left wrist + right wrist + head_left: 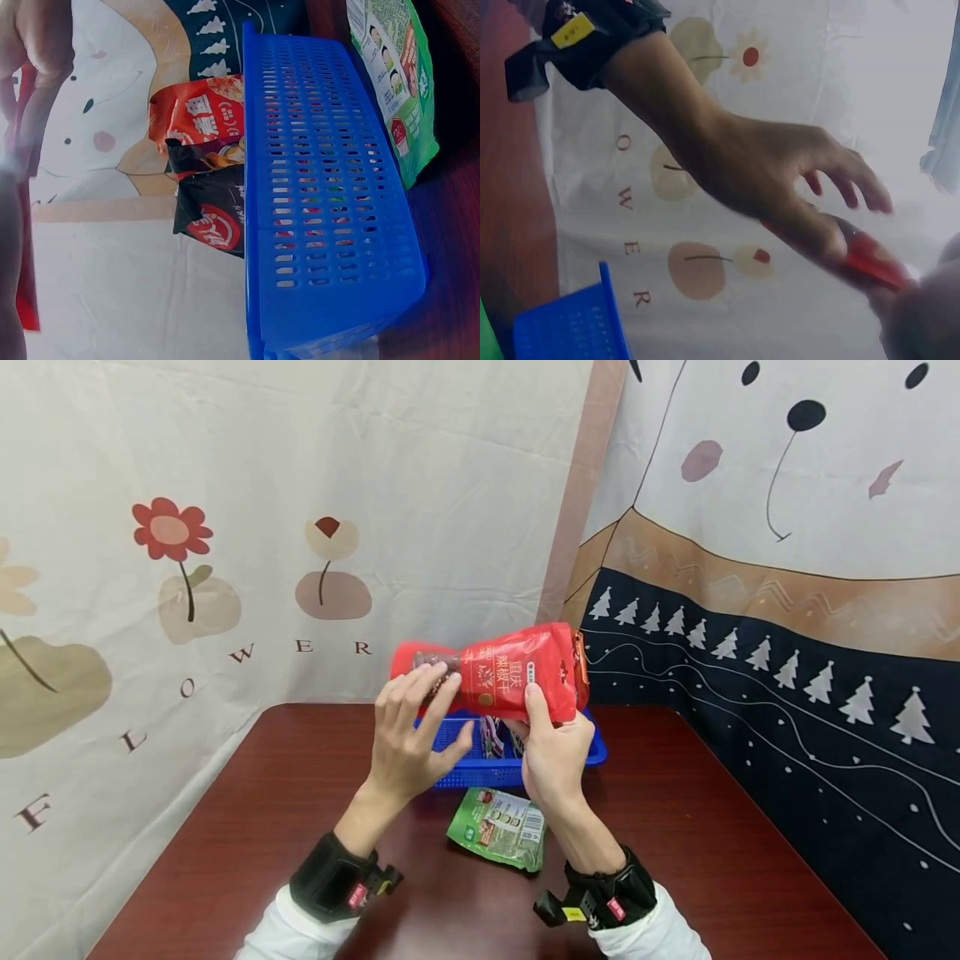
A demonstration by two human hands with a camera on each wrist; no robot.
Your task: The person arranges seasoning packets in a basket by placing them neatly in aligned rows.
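Observation:
A red snack pouch (517, 672) with a see-through window is held up over the blue basket (480, 775). My right hand (558, 756) grips its right end, thumb on the printed front and fingers behind. Across the left end lies my left hand (412, 735), its fingers extended and its thumb apart from the pouch. In the right wrist view, the left hand (772, 165) appears beside the blurred red pouch (874, 262). The left wrist view shows an orange-red packet (199, 112) and a black packet (214, 214) sticking up above the basket's rim.
A green pouch (501, 828) lies on the dark red table (300, 810), in front of the basket. Printed cloths (450, 510) hang behind the table and along its right side.

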